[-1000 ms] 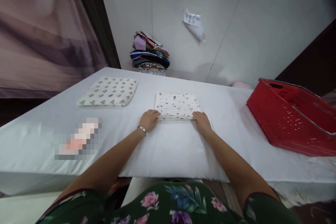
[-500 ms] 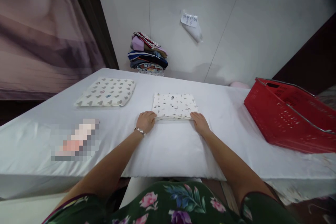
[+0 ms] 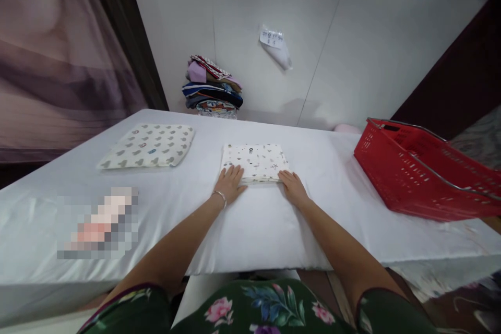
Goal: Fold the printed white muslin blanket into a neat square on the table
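Note:
A folded white cloth with a small dark print (image 3: 260, 159) lies flat on the table in front of me, its layered edge facing me. My left hand (image 3: 230, 186), with a bracelet at the wrist, rests on its near left corner, fingers spread and thumb pointing inward. On the near right corner lie the outstretched fingertips of my right hand (image 3: 293, 188), palm down. Neither hand is wrapped round anything. Farther left is a second folded cloth, cream with a grey print (image 3: 151, 146), apart from both hands.
White fabric covers the table (image 3: 258, 240). At the right stands a red plastic basket (image 3: 415, 172) with metal handles. A stack of folded clothes (image 3: 213, 88) sits by the wall at the back. A plastic bag with a label (image 3: 276, 47) hangs there. A blurred-out object (image 3: 99, 224) lies front left.
My left hand has shifted from the cloth's left edge onto its near corner, with the fingers now spread. My right hand stays at its corner, fingers flatter. The view has turned slightly.

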`<state>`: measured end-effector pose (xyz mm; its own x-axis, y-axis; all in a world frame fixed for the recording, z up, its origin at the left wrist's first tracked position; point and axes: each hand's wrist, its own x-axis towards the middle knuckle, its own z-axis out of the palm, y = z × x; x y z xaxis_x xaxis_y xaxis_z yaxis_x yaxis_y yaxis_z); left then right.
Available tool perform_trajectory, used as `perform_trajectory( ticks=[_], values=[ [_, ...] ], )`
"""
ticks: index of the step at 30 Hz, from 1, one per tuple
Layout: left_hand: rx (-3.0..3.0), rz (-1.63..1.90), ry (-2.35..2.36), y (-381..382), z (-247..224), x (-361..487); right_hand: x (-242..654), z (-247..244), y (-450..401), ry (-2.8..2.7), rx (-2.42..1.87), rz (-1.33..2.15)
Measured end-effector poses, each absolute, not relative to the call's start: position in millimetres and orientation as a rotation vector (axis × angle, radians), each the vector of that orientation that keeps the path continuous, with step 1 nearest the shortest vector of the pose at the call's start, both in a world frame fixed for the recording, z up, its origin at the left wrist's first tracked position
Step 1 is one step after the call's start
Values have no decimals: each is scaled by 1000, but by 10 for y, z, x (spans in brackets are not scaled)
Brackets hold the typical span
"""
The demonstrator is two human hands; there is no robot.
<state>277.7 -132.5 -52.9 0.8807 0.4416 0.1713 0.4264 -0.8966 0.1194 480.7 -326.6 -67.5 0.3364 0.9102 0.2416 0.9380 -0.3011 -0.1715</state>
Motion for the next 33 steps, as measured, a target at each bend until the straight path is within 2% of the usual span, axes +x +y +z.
perform_trajectory(
  ticks=[11,17,26,33],
  values=[
    [3009,274,699,-1307,-584,2723,4569,-311,-2758,-1571,-2335,-97],
    [2989,270,692,-1319,-588,2678,4640,-506,-2731,-1638,-2443,31],
    [2830,197,832,-1101,-156,3107,4773,-308,-2417,-1534,-2461,169],
    [2710,-17,963,-829,-444,3124,5016,-407,-2316,-1398,-2596,174]
  ],
)
